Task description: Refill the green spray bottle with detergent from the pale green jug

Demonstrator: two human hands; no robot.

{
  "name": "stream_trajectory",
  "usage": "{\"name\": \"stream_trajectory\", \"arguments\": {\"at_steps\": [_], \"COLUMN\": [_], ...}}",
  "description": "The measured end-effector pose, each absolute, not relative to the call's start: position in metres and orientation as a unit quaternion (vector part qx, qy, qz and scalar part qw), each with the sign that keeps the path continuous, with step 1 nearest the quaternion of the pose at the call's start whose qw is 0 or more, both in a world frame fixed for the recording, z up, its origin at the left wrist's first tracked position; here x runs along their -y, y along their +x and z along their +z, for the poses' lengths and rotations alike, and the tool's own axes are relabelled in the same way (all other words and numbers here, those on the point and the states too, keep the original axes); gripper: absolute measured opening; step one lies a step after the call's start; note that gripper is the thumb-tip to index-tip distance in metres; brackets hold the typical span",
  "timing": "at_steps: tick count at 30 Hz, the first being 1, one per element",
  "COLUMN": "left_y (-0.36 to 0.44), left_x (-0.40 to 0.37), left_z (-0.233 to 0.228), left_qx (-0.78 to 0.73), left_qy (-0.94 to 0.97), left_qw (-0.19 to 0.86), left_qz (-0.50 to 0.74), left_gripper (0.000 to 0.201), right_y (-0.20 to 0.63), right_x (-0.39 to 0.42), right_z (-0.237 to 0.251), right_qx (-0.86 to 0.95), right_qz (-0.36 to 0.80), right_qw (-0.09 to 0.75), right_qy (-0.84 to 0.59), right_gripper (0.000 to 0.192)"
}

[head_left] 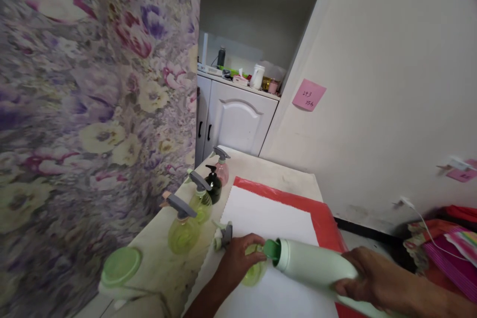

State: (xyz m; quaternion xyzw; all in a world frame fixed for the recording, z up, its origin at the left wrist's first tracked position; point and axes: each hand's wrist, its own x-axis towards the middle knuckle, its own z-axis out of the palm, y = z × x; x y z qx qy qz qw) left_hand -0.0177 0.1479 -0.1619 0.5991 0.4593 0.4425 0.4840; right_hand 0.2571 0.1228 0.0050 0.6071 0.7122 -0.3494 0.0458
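In the foreground, a person's right hand [367, 278] is clamped around a pale green jug [311, 263], tipped almost flat with its mouth pointing left. A green piece [272, 249] shows at that mouth, close to the neck of a round yellow-green bottle [253, 274]. The left hand [238, 257] has its fingers closed around this bottle's neck, over a white sheet [272, 211]. Whether anything is flowing cannot be told. Just beside the left hand lies a loose grey trigger head [228, 232]. At lower left is a container with a round green lid [121, 266].

Beyond, along the left of the cream counter [294, 174], stand two yellow-green spray bottles [183, 233], a dark pump bottle [213, 186] and a pink spray bottle [222, 171]. A red sheet [330, 223] borders the white one. Flowered fabric [100, 79] fills the left side. Farthest back, a white cabinet [240, 114] carries a white jug [257, 77] and small items; a pink note [309, 95] is stuck to the wall [391, 59].
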Motion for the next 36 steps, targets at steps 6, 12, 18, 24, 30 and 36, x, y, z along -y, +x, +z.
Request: {"name": "stream_trajectory", "arguments": {"at_steps": [6,12,18,24,30,36], "left_y": [-0.018,-0.017,-0.017,-0.016,-0.016,-0.016], "left_x": [-0.147,-0.148,-0.148,-0.149,-0.149,-0.148], "left_z": [-0.158,-0.16,-0.163,-0.163,-0.163,-0.161], "left_qx": [-0.459,-0.457,-0.458,-0.454,-0.455,-0.456], "left_qy": [0.595,0.594,0.593,0.595,0.595,0.596], "left_qw": [0.49,0.491,0.493,0.495,0.494,0.492], "left_qz": [0.442,0.444,0.442,0.441,0.441,0.44], "left_gripper": [0.02,0.019,0.02,0.02,0.02,0.02], "right_y": [0.25,0.247,0.247,0.25,0.25,0.246], "right_x": [-0.121,-0.119,-0.121,-0.122,-0.121,-0.12], "right_z": [0.014,0.019,0.018,0.016,0.017,0.021], "right_qx": [-0.713,-0.711,-0.719,-0.718,-0.721,-0.719], "right_qz": [-0.35,-0.341,-0.325,-0.324,-0.331,-0.338], "right_qw": [0.04,0.043,0.049,0.04,0.05,0.051], "right_qy": [0.605,0.614,0.612,0.614,0.607,0.606], "right_gripper": [0.014,0.013,0.014,0.016,0.018,0.018]}}
